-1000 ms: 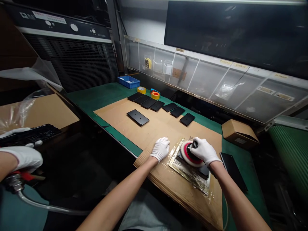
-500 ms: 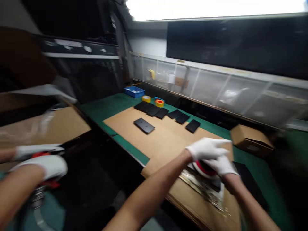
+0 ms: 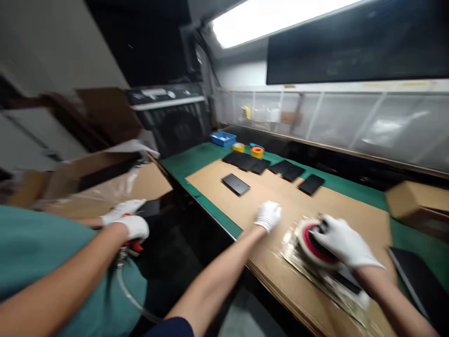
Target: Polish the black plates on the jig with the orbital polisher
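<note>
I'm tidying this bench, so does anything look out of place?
One black panel lies by itself on the cardboard sheet, in front of the row of black panels. The shiny film under the red-rimmed polishing pad also looks crumpled rather than flat.

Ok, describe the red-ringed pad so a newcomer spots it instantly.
On the green-topped bench, find the brown cardboard sheet. Near its front right, on a crinkled clear-and-gold film, the person's right hand presses a round white pad with a red ring. Unlike the flat black rectangular panels further along, it is a thick disc.
</note>
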Available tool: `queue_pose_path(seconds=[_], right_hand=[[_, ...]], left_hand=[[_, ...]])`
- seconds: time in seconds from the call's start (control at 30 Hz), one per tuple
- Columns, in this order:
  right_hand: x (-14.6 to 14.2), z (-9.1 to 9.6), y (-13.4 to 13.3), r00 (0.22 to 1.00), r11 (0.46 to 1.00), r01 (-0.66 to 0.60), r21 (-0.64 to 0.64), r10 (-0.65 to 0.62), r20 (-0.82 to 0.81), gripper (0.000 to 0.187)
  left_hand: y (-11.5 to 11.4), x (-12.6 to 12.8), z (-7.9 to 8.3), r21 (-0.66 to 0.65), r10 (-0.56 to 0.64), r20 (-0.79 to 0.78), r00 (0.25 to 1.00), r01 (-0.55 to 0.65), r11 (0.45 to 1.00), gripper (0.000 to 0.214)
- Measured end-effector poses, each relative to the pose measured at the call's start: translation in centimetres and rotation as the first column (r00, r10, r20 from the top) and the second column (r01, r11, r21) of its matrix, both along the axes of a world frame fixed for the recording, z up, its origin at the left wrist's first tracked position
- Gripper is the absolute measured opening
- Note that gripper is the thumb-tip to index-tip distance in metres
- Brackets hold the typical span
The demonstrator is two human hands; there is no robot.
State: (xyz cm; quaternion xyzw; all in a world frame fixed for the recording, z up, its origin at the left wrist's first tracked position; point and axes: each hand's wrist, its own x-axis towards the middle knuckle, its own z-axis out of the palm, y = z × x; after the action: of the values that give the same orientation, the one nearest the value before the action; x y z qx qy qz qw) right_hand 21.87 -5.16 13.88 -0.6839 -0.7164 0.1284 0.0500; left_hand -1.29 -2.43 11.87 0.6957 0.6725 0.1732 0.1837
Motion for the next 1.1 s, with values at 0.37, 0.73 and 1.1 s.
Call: queue_pose_path(seconds=[0.37, 0.73, 1.1], right_hand=[[0.9, 0.4, 0.7, 0.988, 0.995, 0.087, -0.038, -0.081, 0.13, 0.041], [-1.9, 0.7, 1.3, 0.99, 0.999, 0.017, -0.048, -0.01, 0.14, 0.035], [-3.5, 1.2, 1.2, 0.986, 0.999, 0.015, -0.043, -0.008, 0.166, 0.035]], left_hand=[[4.2, -2.1, -9.7, 0.157, -0.043, -0.252, 0.967, 0.085, 0.984, 0.03], [4.1, -2.2, -10.6, 0.21, -0.04, -0.276, 0.96, 0.101, 0.972, 0.029], [3.3, -1.3, -9.8, 0.193, -0.04, -0.293, 0.955, 0.1, 0.976, 0.035]])
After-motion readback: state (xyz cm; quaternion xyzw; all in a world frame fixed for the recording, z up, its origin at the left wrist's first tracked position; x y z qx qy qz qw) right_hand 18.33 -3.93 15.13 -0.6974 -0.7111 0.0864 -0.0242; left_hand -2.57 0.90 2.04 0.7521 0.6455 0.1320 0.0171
